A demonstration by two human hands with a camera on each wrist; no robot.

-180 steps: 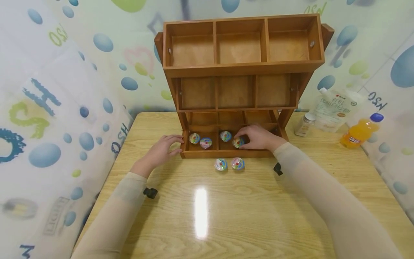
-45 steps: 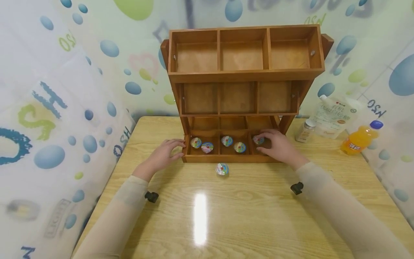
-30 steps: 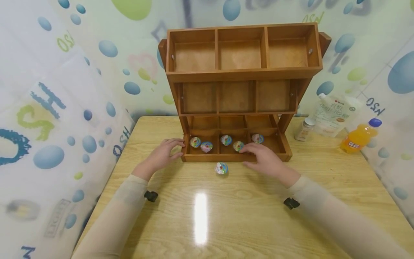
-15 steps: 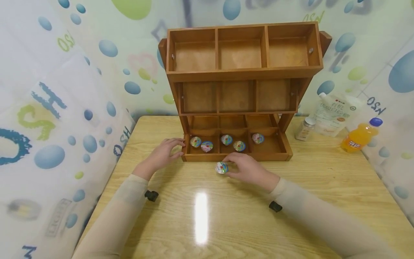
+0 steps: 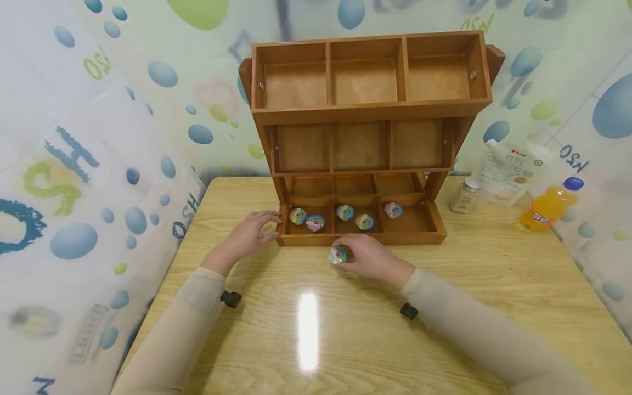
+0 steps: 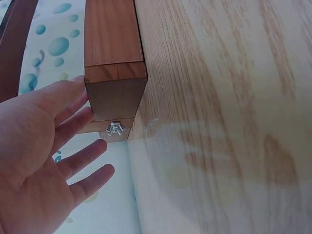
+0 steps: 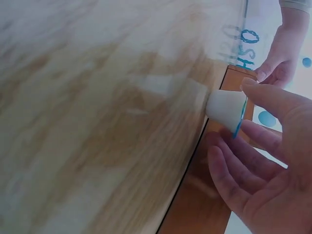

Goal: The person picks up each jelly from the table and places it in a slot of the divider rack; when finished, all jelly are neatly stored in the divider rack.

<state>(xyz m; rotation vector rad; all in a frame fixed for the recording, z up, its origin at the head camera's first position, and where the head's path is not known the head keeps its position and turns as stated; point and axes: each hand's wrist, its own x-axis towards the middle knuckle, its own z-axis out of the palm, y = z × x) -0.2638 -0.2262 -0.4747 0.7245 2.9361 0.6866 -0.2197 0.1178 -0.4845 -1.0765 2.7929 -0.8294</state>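
My right hand [image 5: 370, 257] has its thumb and index finger at the lid rim of a small jelly cup [image 5: 337, 255] on the table, in front of the wooden shelf rack [image 5: 365, 112]. In the right wrist view this jelly cup [image 7: 226, 106] shows a white tapered body. My left hand [image 5: 248, 238] touches the left end of the bottom tray, fingers relaxed; in the left wrist view its fingers [image 6: 80, 161] spread beside the wood. In that tray lie two jelly cups [image 5: 315, 223] on the left, two [image 5: 365, 221] in the middle, one [image 5: 393, 210] on the right.
The rack has three tiers, each split into three compartments. To its right stand a glass shaker [image 5: 466, 195] with a metal lid, a white spouted pouch [image 5: 511, 171] and an orange drink bottle [image 5: 552, 204]. A patterned wall backs the wooden table [image 5: 237, 340].
My right hand set a cup in the middle compartment, then a pink-lidded one from the table in the right compartment, and moved left to the remaining front cup. My left hand stayed put.
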